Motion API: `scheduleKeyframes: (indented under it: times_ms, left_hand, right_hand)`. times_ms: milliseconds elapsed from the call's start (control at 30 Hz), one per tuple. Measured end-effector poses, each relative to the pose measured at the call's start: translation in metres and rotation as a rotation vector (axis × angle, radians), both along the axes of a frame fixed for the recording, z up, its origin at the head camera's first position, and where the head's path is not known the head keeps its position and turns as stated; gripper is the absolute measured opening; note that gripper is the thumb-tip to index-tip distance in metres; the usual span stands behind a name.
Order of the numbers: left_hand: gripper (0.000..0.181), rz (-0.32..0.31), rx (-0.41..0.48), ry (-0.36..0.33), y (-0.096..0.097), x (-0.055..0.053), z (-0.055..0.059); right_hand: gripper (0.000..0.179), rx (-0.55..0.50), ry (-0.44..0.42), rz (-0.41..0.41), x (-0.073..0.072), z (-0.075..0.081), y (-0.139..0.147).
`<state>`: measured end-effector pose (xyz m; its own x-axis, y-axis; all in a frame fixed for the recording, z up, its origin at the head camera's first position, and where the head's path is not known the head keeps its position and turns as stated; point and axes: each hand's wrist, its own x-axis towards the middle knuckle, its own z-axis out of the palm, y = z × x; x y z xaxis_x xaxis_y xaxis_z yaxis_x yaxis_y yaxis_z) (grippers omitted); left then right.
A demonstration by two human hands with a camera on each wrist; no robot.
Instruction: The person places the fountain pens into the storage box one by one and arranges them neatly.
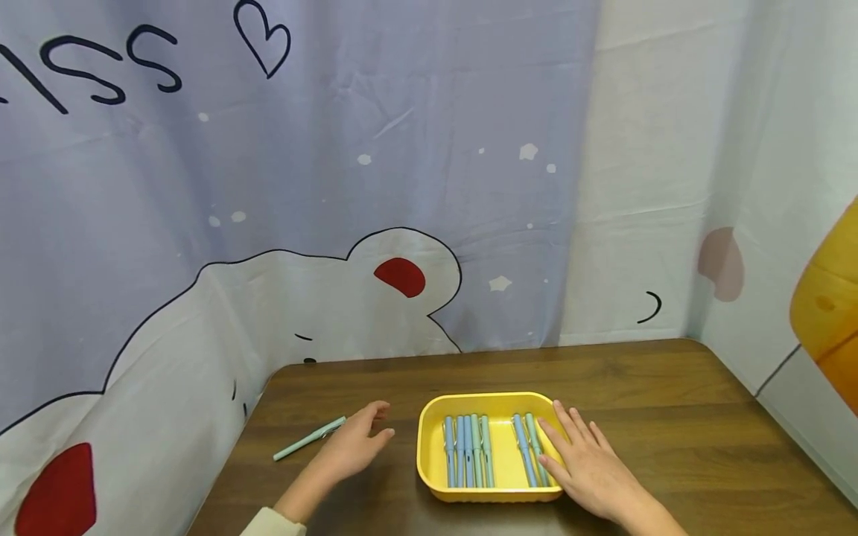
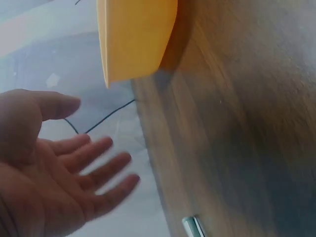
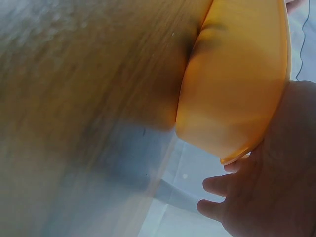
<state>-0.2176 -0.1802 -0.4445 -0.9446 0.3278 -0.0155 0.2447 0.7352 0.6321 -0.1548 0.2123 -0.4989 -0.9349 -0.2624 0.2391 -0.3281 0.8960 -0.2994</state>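
Note:
A yellow plastic basket (image 1: pixel 493 494) stands on the wooden table. Several blue and green pens (image 1: pixel 468 450) lie side by side in its left half. Two more, a blue pen (image 1: pixel 525 449) and a green pen (image 1: pixel 537 450), lie near its right wall. My right hand (image 1: pixel 593 469) rests at the right rim, fingers spread, with thumb and forefinger reaching over the edge. To the left of the basket, my left hand (image 1: pixel 355 443) hovers with nothing in it, fingers relaxed and slightly bent. Just left of that hand a light green pen (image 1: pixel 304 441) lies slanted on the table, its clip end near the wrist.
The brown wooden table (image 1: pixel 643 387) reaches back to a printed curtain (image 1: pixel 469 186) hanging behind it. At the right, the curtain (image 1: pixel 757 298) also runs along the table's side edge.

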Motion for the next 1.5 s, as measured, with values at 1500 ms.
scheduleKeyframes:
  times_ms: [1500]
  left_hand:
    - [0.062, 0.315, -0.352, 0.033, -0.098, -0.026, -0.046]
  right_hand:
    - [0.057, -0.016, -0.001, -0.003, 0.001, 0.0, -0.001]
